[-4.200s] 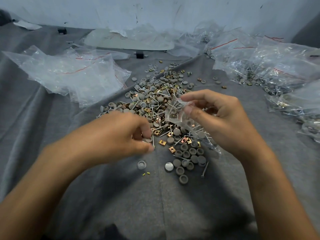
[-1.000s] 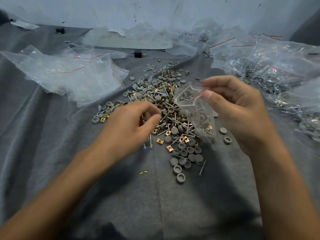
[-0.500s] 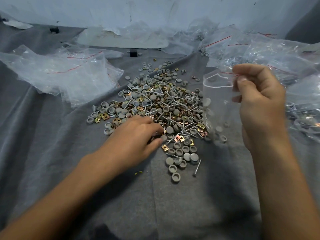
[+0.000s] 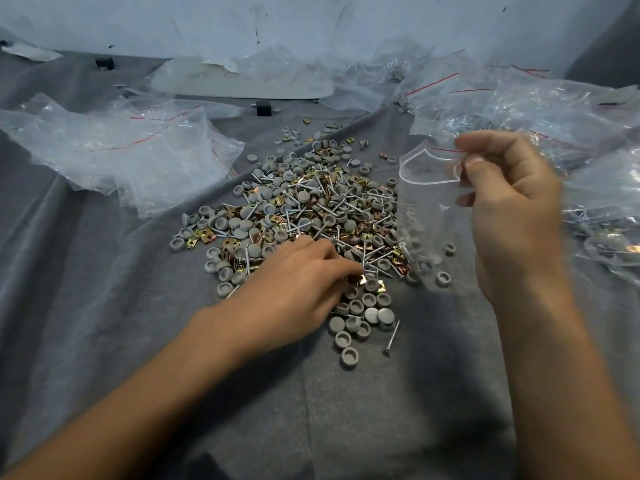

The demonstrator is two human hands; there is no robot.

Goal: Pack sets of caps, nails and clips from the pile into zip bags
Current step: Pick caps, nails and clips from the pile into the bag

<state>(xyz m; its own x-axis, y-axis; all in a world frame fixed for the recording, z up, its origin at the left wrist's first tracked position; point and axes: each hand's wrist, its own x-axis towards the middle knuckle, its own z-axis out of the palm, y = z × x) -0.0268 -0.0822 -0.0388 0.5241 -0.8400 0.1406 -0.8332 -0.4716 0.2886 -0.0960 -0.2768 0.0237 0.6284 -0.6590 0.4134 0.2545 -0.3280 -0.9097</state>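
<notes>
One pile (image 4: pixel 311 202) of caps, nails and clips mid-surface (image 4: pixel 346 410), too many to count. Right hand (image 4: pixel 512 209) fingers pinch the top of one zip bag (image 4: pixel 426 209), which hangs at the pile's right edge with a few blurred caps inside. Left hand (image 4: pixel 294 285) fingers curl onto one copper clip (image 4: pixel 360 279) at the near edge; can't tell if gripped.

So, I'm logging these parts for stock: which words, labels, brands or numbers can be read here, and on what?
Nothing here can be read.
On the zip bag held by the right hand: a faint mark on its side, too blurred to read.
On the empty bags and the filled bags: red seal lines only, no print visible.
On the pile of caps, nails and clips: no legible markings.
</notes>
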